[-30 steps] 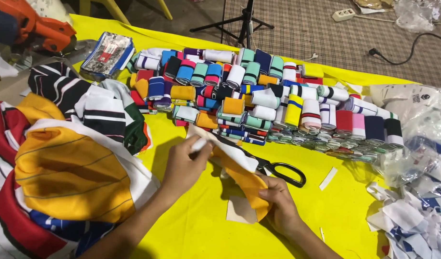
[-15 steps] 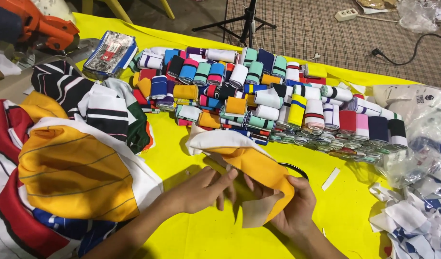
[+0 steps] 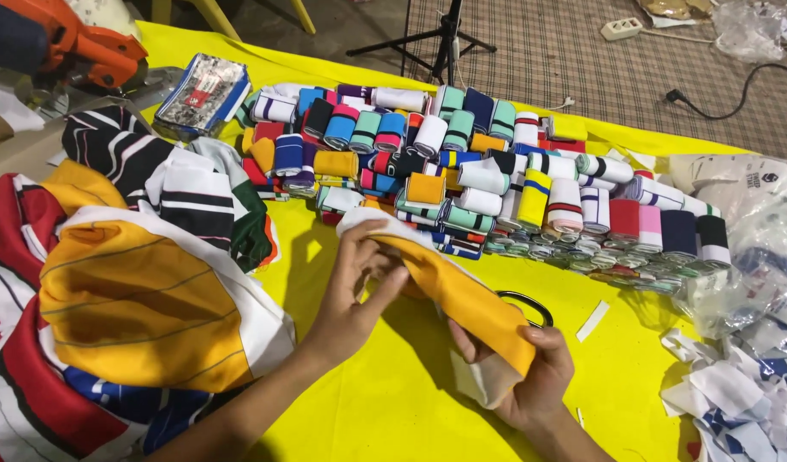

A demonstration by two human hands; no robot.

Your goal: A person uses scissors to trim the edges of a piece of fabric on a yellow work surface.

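Observation:
A long strip of orange knit fabric with white edges is stretched between my hands above the yellow table. My left hand pinches its upper white end, near the front row of rolled pieces. My right hand grips its lower end, fingers curled over the orange cloth. Black scissors lie on the table, partly hidden behind the strip.
Several rolled, striped fabric bands fill the middle of the table. Folded jerseys, orange and white and black striped, pile at the left. Plastic bags and white scraps lie at the right. An orange tool sits far left.
My left hand has moved up along the strip to its white end, and the strip is now pulled out straighter between both hands.

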